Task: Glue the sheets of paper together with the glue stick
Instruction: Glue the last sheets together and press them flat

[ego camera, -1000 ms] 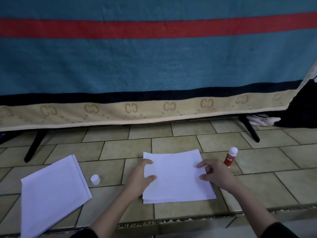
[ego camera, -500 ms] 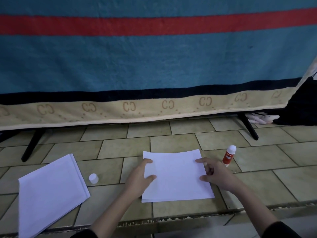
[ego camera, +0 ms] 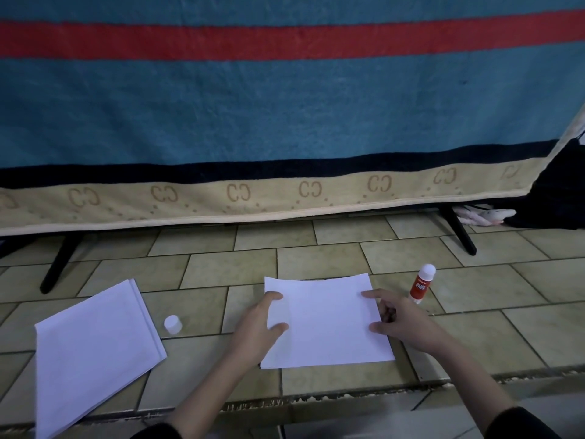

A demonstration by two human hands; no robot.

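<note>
The left hand (ego camera: 257, 331) lies on the left edge of the flat white sheets of paper (ego camera: 326, 324); its fingers are relaxed and nearly straight, the thumb and the forefinger rest on the top sheet and grasp nothing. The right hand (ego camera: 403, 323) lies on the right edge of the same sheets, the forefinger stretched flat on the paper and the thumb touching the edge, while the other fingers curl loosely beside the paper. Both forearms come up from the bottom, in dark sleeves.

The sheets lie on the beige tiled floor (ego camera: 316, 261), squared together, with free floor in front of them up to the big blue blanket with a red stripe and a beige border (ego camera: 285, 106), which hangs over black legs. At the left a second stack of white paper (ego camera: 95, 343) lies tilted, well apart. The red and white glue stick (ego camera: 422, 284) stands upright just beside the right hand, near the right far corner of the sheets. Its small white cap (ego camera: 172, 324) stands on the floor between the two stacks
</note>
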